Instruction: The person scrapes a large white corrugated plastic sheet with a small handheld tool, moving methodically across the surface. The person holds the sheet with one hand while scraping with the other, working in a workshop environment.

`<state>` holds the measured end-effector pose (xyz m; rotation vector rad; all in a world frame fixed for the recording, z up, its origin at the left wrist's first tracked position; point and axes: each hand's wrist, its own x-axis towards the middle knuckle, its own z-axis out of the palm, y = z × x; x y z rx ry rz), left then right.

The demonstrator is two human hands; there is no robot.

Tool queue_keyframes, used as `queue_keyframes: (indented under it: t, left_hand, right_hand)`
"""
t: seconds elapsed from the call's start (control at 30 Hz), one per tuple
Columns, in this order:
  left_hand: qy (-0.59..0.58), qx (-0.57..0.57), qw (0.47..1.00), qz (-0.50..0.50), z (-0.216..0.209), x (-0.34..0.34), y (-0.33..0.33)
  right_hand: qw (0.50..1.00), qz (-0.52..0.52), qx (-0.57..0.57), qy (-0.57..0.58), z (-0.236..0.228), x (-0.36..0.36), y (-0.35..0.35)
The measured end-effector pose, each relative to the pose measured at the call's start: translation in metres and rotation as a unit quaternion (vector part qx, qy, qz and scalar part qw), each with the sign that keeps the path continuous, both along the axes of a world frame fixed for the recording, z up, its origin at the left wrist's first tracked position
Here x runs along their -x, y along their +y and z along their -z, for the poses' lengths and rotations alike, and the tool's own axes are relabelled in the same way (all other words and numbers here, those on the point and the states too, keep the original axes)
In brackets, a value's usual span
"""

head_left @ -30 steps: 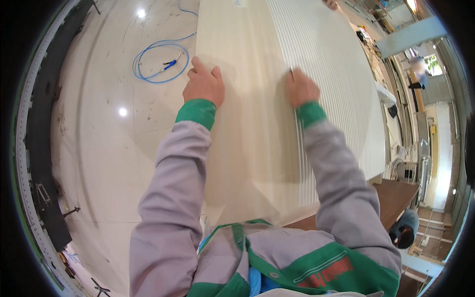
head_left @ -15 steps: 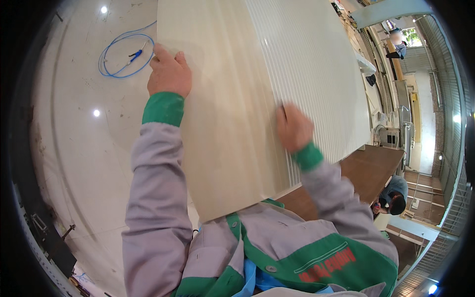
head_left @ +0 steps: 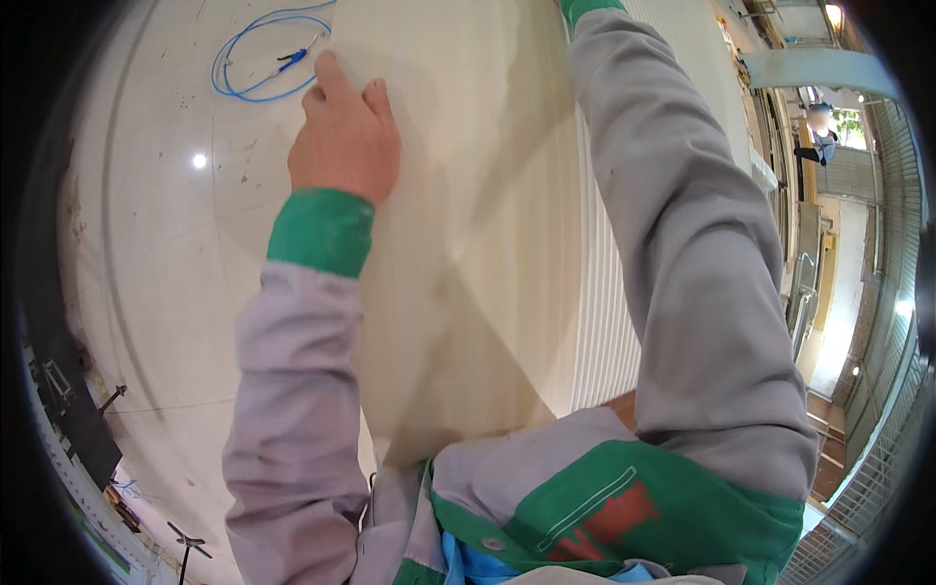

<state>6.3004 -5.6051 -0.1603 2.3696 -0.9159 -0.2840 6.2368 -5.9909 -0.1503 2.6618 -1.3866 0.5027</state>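
A long, smooth pale board [head_left: 444, 224] runs away from my body, its near end against my jacket. To its right shows the ribbed pale panel [head_left: 606, 336], largely covered by my right arm. My left hand [head_left: 346, 136] is closed at the board's left edge. Its thumb and index finger point forward, while the other fingers curl at the edge and are partly hidden. My right arm reaches far forward over the board and panel. Only its green cuff shows at the top rim; the right hand itself is out of the picture.
A blue air hose with a blow gun [head_left: 291, 60] lies coiled on the pale surface left of the board. Part of a brown surface [head_left: 622, 405] shows near my right side. Far right, a person [head_left: 821, 136] stands among racks and stacked material.
My right hand has swung forward from the seam between board and ribbed panel, past the top of the picture. My left hand stays at the board's left edge; the view has shifted.
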Motion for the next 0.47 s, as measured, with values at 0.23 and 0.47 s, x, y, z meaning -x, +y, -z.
queue_keyframes:
  t: [0.23, 0.47]
  left_hand:
    - [-0.029, -0.036, 0.999, -0.004, 0.018, -0.020, -0.012]
    - [-0.012, -0.031, 0.999, -0.018, 0.028, -0.025, -0.024]
  right_hand:
    - [0.995, 0.059, -0.083, 0.007, -0.004, 0.158, 0.238]
    - [0.991, 0.082, -0.100, -0.044, -0.012, 0.329, 0.498]
